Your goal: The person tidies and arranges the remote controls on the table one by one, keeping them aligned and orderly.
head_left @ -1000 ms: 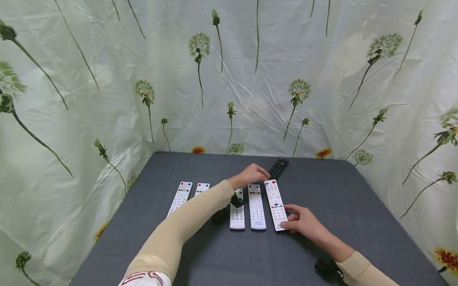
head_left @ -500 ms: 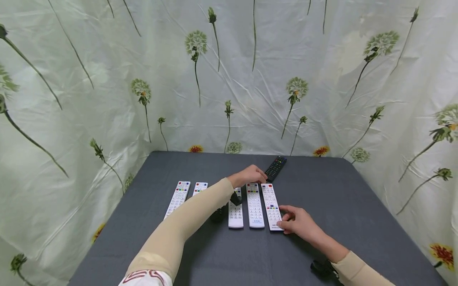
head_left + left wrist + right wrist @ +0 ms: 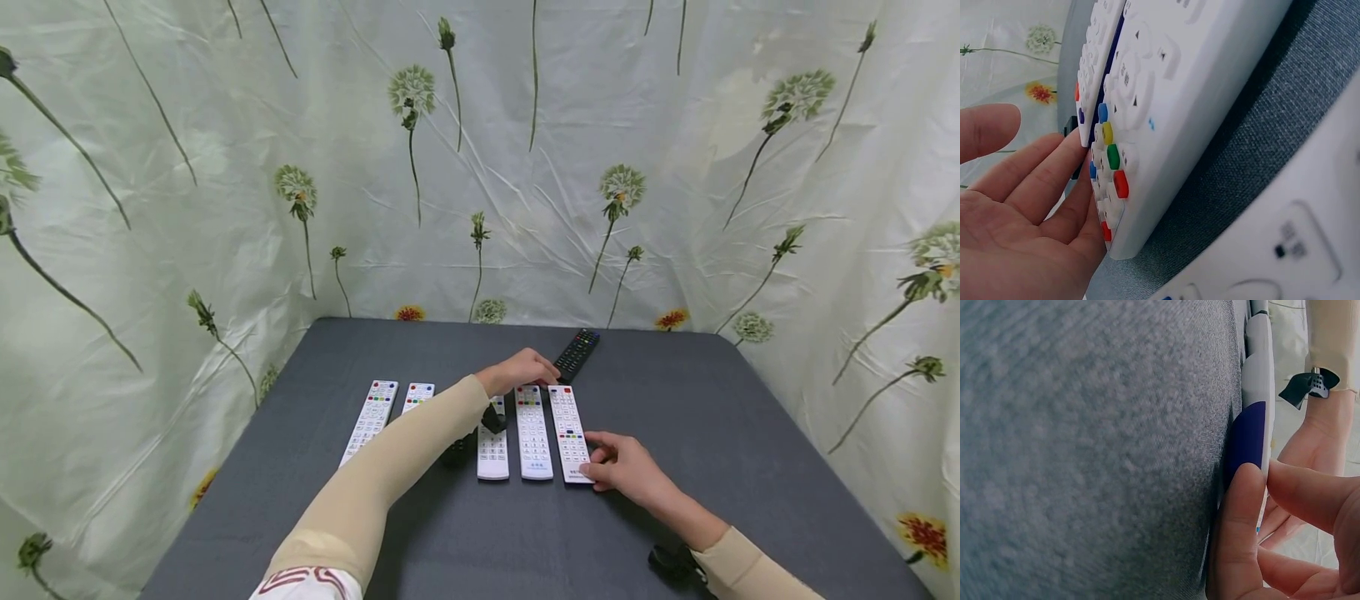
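A white remote control (image 3: 568, 433) with a dark blue underside (image 3: 1247, 440) lies at the right end of a row on the table. My right hand (image 3: 626, 469) pinches its near end between thumb and fingers. At its far end is my left hand (image 3: 522, 371), whose fingers (image 3: 1038, 165) stretch out and touch the ends of the remotes in the left wrist view. Beside the held remote lie another white remote (image 3: 533, 437) and a third white one (image 3: 492, 457), partly covered by the left wrist.
A black remote (image 3: 577, 356) lies slanted behind the left fingertips. Farther left are two white remotes, one outermost (image 3: 372, 415) and one (image 3: 417, 394) partly behind the left forearm. A dark object (image 3: 455, 451) shows beneath that forearm. A flowered curtain (image 3: 480, 167) hangs behind the grey table (image 3: 480, 550).
The right-end white remote has shifted left and straightened, now nearly parallel to its neighbour, with the right hand moving along. The left hand has barely moved. During the last half second, almost nothing changed.
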Demonstrator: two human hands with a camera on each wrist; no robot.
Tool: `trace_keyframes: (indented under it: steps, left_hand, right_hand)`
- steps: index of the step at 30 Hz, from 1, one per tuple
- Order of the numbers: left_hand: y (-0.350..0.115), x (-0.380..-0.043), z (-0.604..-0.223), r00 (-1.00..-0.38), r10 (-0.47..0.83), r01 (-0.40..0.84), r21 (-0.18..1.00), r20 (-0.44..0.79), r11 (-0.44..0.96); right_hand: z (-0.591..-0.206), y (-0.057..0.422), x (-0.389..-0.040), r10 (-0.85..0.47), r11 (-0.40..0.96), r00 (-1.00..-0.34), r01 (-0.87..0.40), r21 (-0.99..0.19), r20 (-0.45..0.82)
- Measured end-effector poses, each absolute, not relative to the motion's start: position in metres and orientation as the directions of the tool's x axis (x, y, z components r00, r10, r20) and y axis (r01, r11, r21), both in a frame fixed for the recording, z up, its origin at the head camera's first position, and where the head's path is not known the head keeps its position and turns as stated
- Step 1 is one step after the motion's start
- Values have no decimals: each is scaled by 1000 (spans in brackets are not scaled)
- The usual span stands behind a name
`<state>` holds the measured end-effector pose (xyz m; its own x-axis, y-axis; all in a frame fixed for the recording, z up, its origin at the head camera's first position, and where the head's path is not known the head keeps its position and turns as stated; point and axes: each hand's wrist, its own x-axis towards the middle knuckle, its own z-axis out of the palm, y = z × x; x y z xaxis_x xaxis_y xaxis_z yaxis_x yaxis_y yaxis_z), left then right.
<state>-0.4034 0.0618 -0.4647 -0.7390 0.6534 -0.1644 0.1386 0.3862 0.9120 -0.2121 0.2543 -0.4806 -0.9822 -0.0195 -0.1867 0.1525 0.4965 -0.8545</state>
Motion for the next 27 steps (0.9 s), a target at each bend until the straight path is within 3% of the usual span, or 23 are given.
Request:
trace_keyframes:
  steps: [11, 17, 27]
  left_hand:
    - [62, -404, -468, -744, 644, 100, 922, -180, 374]
    - [61, -405, -466, -738, 650, 80, 932, -182, 352]
    - [57, -416, -460, -822, 558, 67, 953, -115, 295]
  right_hand:
    - [-484, 256, -210, -29, 480, -987, 126, -868, -159]
    - [-482, 260, -213, -35, 453, -978, 169, -876, -206]
    - [-467, 276, -244, -10, 484, -980, 170, -858, -200]
